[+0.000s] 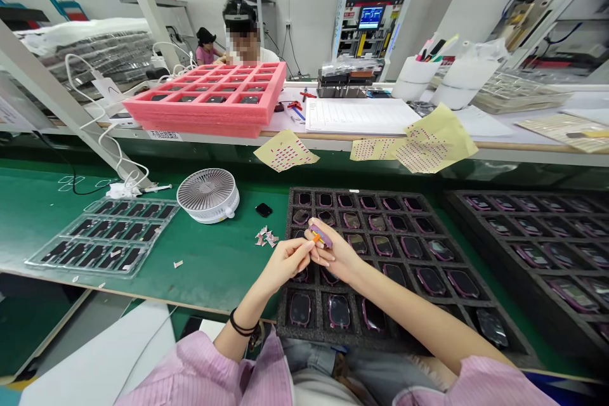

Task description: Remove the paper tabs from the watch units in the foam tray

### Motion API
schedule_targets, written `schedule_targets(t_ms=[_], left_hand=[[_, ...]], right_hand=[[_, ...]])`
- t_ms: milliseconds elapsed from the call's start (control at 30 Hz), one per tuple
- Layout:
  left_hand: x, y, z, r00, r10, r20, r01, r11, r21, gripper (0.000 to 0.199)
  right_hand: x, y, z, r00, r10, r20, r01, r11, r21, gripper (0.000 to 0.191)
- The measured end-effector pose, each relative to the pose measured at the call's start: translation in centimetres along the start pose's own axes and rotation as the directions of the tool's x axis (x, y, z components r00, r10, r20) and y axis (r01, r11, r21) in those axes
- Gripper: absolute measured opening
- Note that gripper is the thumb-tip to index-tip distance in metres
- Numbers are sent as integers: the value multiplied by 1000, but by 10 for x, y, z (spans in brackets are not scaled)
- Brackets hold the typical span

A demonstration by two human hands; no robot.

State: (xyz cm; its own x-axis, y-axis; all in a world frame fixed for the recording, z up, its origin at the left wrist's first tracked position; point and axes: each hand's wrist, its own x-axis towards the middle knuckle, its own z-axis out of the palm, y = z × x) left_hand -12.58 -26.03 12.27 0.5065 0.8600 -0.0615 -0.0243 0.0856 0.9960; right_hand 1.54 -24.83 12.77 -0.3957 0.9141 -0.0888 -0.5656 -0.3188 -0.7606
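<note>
My right hand pinches a small purple part above a black foam tray. My left hand comes in from the other side, its fingertips on an orange tab at that part's edge. The exact shape of the part is hidden by my fingers. Below both hands, the tray's square pockets hold dark glossy pieces with purple rims, and my forearms cover several pockets.
To the right lies a second foam tray of purple-rimmed pieces. On the green bench are a white fan, a clear tray of black pieces and scattered small label scraps. A co-worker sits beyond a pink foam tray.
</note>
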Motion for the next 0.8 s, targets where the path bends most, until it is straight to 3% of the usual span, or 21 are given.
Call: schedule_targets(t_ms=[100, 333, 533, 667, 800], left_hand=[[0, 0, 3, 999, 32, -2, -32, 999, 12, 48], [5, -9, 5, 997, -7, -73, 2, 997, -74, 49], [13, -4, 7, 988, -14, -154, 4, 998, -65, 49], [13, -4, 4, 985, -63, -160, 53, 996, -65, 49], [12, -19, -5, 985, -75, -156, 81, 996, 33, 48]], right_hand=[[-2, 2, 2, 999, 41, -10, -39, 993, 109, 38], [2, 3, -3, 997, 10, -77, -3, 996, 91, 37], [-3, 7, -4, 974, -125, -187, 101, 985, -137, 22], [-4, 9, -15, 975, -186, -123, 131, 924, -358, 27], [0, 13, -28, 973, -226, -55, 167, 842, -514, 30]])
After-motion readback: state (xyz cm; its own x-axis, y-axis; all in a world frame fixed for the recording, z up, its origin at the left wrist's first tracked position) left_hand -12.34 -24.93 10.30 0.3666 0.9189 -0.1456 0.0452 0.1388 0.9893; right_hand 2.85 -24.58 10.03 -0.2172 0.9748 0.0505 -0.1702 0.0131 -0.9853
